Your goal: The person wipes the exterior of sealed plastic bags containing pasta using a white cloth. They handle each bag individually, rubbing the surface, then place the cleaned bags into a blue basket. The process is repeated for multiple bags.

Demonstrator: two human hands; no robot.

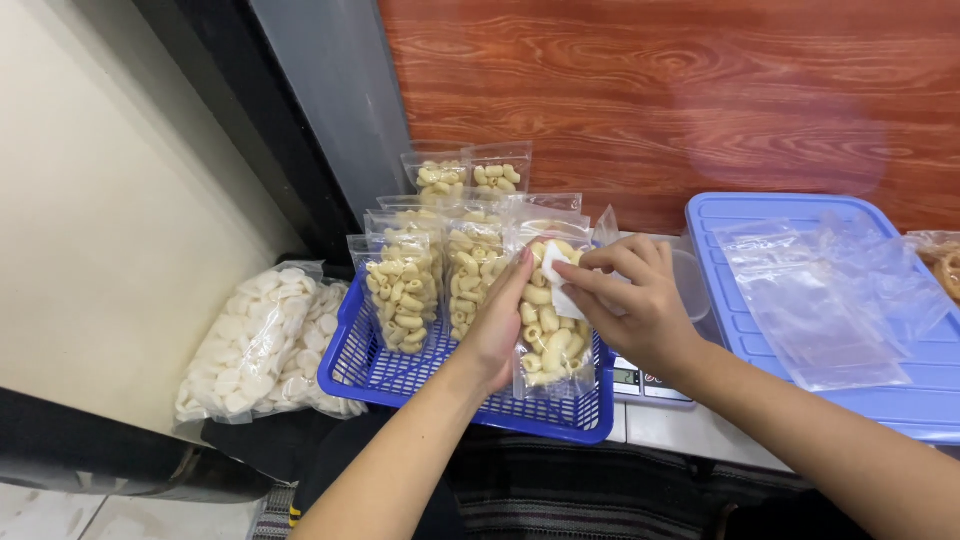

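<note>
My left hand (pixel 497 325) grips the left side of a clear pouch of pale curled snacks (pixel 547 335), holding it upright over the front of a blue plastic basket (pixel 420 385). My right hand (pixel 630 295) pinches a small white packet (pixel 560 290) against the top of that pouch, fingers curled around its upper right edge. Several more filled clear pouches (pixel 405 290) stand in rows inside the basket behind and to the left.
A large bag of white chips (pixel 265 340) lies left of the basket. A blue lid (pixel 900 400) carrying empty clear bags (pixel 820 300) sits at right. A small scale (pixel 645 382) peeks out beneath my right wrist. A wood-grain wall stands behind.
</note>
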